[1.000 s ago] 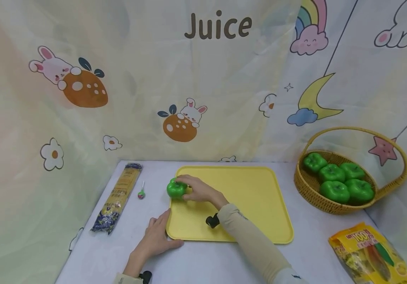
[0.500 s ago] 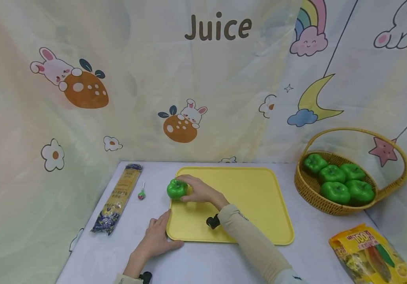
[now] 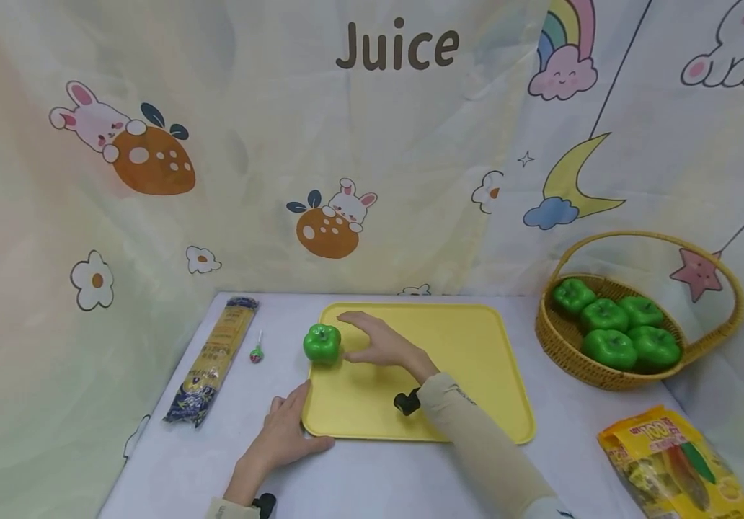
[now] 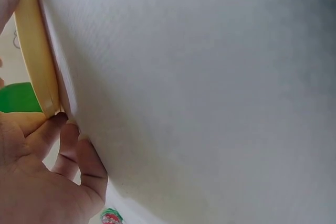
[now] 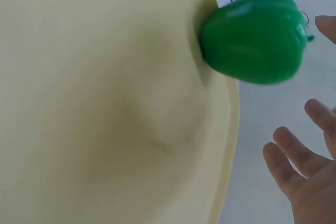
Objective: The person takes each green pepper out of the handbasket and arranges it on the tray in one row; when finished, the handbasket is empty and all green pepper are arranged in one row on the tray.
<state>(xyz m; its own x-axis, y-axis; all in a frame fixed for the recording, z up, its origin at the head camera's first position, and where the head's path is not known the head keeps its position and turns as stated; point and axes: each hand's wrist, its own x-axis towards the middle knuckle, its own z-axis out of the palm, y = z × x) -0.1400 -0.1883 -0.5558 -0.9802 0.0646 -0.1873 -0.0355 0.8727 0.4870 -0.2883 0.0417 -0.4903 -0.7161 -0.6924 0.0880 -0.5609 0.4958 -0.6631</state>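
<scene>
A green bell pepper sits at the upper left rim of the yellow tray, partly over the edge. My right hand is just right of it, fingers and thumb spread, with a gap to the pepper. In the right wrist view, the pepper stands apart from the fingertips. At the tray's lower left corner is my left hand, its fingers along the left side and its thumb along the front. The left wrist view has those fingers touching the tray's rim.
A wicker basket with several green bell peppers stands at the right. Before it lies a yellow snack bag. Left of the tray are a lollipop and a long noodle packet. A printed cloth hangs behind the table.
My right hand has let go of the bell pepper and drawn back a little to the right, its fingers spreading. Both pepper and left hand have stayed in place.
</scene>
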